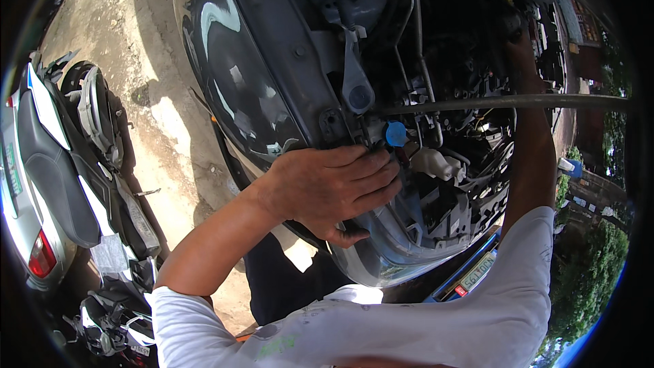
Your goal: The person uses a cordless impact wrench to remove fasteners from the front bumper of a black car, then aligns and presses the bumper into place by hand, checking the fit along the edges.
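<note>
My left hand (320, 184) rests over the front corner of a dark car's engine bay, fingers slightly apart and draped on the edge by the headlamp (381, 245), just below a blue cap (396, 133). My right arm reaches far into the bay, past a horizontal metal rod (518, 101); that hand (519, 39) is in shadow, its fingers too dark to make out. A pale plastic part (432, 163) and metal pipes (422, 61) sit between my arms.
The glossy fender (245, 82) borders the bay on the left. Parked motorbikes (58, 170) and a silver vehicle (24, 232) stand on sunlit concrete (157, 41) at left. Trees (589, 272) show at the right rim.
</note>
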{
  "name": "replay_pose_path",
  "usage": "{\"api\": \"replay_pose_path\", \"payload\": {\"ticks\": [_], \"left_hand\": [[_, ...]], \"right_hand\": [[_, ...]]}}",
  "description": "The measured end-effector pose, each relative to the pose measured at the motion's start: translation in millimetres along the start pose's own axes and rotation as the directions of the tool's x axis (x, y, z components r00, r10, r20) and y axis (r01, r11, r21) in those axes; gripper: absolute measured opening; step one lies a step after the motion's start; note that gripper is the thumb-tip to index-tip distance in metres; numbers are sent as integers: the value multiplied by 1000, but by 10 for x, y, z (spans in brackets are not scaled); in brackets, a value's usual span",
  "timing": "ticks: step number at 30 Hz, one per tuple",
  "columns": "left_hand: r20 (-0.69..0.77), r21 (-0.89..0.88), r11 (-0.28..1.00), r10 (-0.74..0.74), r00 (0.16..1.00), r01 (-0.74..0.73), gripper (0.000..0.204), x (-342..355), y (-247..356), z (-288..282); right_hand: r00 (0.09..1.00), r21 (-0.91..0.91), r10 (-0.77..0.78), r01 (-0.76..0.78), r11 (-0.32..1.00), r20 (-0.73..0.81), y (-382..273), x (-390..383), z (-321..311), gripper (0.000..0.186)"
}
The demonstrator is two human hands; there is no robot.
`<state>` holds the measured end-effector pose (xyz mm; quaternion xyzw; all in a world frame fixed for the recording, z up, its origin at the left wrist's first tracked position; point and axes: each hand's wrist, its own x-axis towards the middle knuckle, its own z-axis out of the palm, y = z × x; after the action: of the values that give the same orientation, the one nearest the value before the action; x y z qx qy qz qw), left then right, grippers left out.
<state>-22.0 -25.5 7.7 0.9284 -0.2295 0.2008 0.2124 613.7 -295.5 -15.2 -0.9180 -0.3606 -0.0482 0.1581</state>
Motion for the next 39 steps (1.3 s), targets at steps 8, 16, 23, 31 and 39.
{"api": "replay_pose_path", "payload": {"ticks": [8, 16, 23, 31, 39], "left_hand": [[-41, -48, 999, -9, 999, 7, 71, -28, 0, 10], [-118, -41, 999, 29, 993, -34, 68, -53, -42, 68], [-128, -51, 998, 28, 991, -35, 70, -80, -43, 109], [-147, -62, 998, 23, 989, -32, 69, -113, -43, 153], [-127, -116, 992, 42, 991, -57, 64, -142, -44, 154]], "right_hand": [[927, 397, 308, -206, 894, -213, -1257, -1487, -1032, 42], [991, 818, -9, -104, 566, 132, -3120, -3689, -2468, 60], [806, 615, -20, -436, 657, 592, -3934, -3563, -2387, 74], [697, 97, 119, -262, 960, 707, -4627, -2737, -1972, 76], [618, 65, -371, 459, 886, 693, -4732, -2503, -1805, 66]]}}
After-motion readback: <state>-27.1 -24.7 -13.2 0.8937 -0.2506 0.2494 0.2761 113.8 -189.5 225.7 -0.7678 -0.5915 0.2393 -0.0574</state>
